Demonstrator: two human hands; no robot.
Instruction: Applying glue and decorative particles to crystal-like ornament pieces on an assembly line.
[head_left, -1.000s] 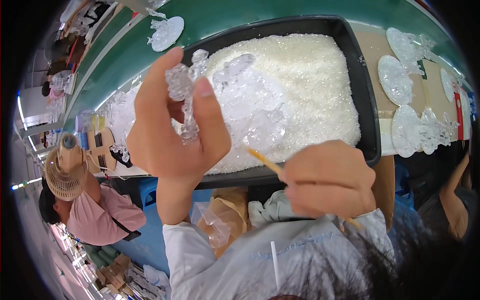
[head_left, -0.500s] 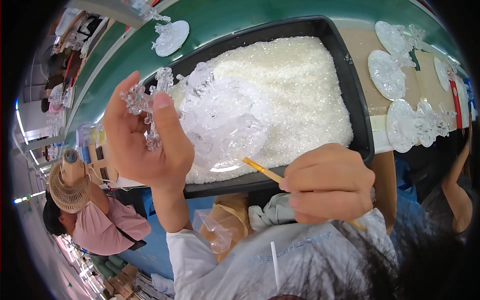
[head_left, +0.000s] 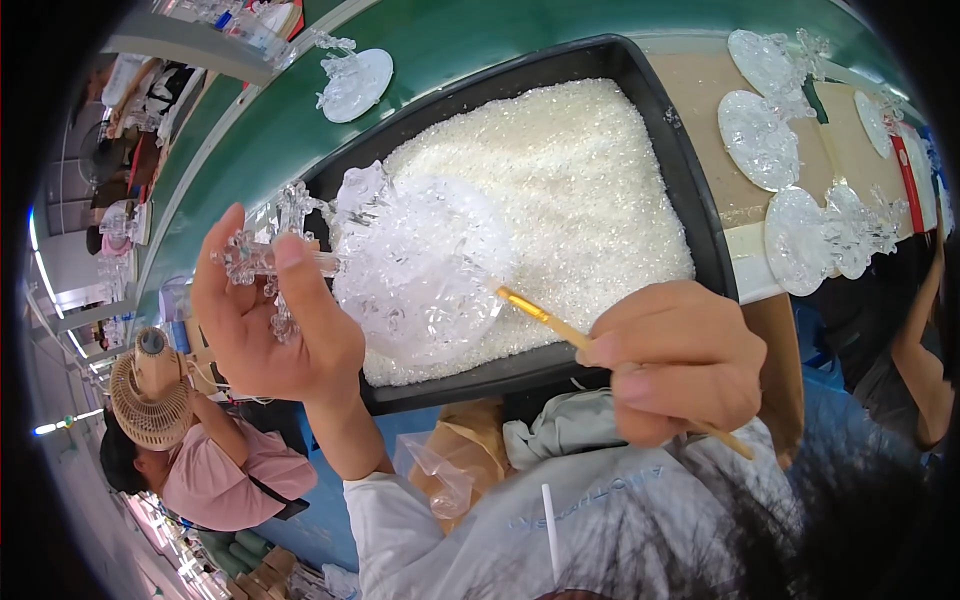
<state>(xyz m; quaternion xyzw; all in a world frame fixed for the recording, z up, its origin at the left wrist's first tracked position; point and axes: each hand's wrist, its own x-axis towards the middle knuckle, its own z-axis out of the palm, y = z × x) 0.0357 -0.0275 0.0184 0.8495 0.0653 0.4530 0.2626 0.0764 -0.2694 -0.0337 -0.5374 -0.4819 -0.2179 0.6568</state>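
Observation:
My left hand (head_left: 285, 320) is closed around the clear ornate stem of a transparent plastic ornament with a round disc base (head_left: 425, 270). The ornament is tilted over a black tray (head_left: 700, 205), its disc turned toward me. In my right hand (head_left: 685, 360) is a thin wooden-handled paintbrush (head_left: 540, 312) with a gold ferrule. The brush tip is at the disc's lower right edge; whether it touches is hard to tell. White glittering granules (head_left: 580, 190) fill the tray beneath.
A similar ornament (head_left: 357, 85) lies on the green table (head_left: 440, 60) beyond the tray. Several more ornaments (head_left: 795, 240) are on cardboard at the right. A person in pink (head_left: 235, 465) sits at the left near a beige fan (head_left: 150, 385); another person's arm (head_left: 915, 360) shows at far right.
The ornament and my left hand have moved slightly left and down, and the disc has turned to face me more. My right hand has shifted a little right; the view has shifted too.

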